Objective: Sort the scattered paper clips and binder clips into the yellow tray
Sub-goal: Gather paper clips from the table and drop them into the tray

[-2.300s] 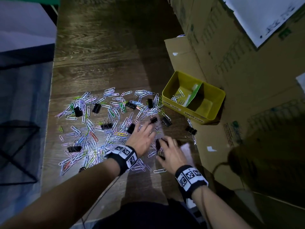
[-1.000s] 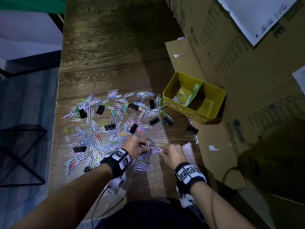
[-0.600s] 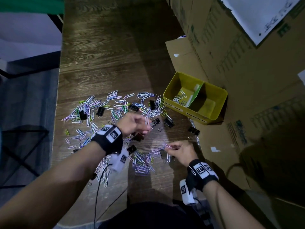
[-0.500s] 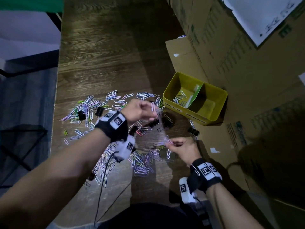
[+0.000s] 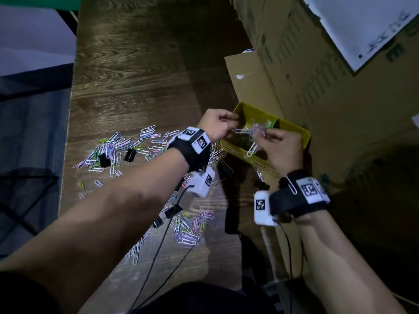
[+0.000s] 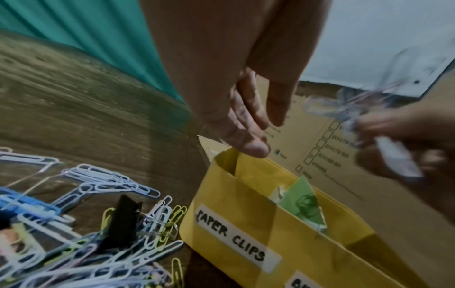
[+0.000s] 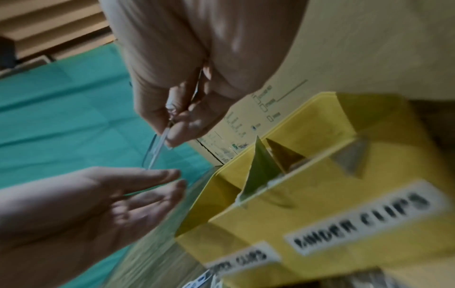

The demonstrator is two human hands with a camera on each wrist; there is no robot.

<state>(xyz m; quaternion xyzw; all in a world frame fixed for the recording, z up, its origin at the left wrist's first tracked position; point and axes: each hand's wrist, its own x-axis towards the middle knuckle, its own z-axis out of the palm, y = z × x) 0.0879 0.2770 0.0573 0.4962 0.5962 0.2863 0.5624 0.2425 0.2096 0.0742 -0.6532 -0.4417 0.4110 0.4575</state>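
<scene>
The yellow tray point(image 5: 294, 130) stands against cardboard, split by a green card, its front labelled "PAPER CLIPS" and "BINDER CLIPS" point(image 6: 246, 224) point(image 7: 320, 194). Both hands hover over its left compartment. My right hand point(image 5: 276, 141) point(image 7: 177, 120) pinches a tangled bunch of pastel paper clips point(image 5: 255, 132) point(image 6: 344, 109) point(image 7: 157, 148). My left hand point(image 5: 221, 125) point(image 6: 246, 120) point(image 7: 147, 187) is beside the bunch, fingers fairly straight and holding nothing. Scattered paper clips point(image 5: 118, 150) and black binder clips point(image 5: 129, 154) point(image 6: 123, 220) lie on the wooden top.
A second heap of paper clips point(image 5: 190, 227) lies near my body, crossed by black cables point(image 5: 163, 245). Cardboard boxes point(image 5: 317, 75) wall off the right side, with a white sheet point(image 5: 362, 26) on them. One clip hangs on my right wrist strap point(image 5: 291, 185).
Both hands rose from the pile on the wood and moved right to above the tray. The right hand carried the bunch of paper clips along; the left hand's fingers have opened.
</scene>
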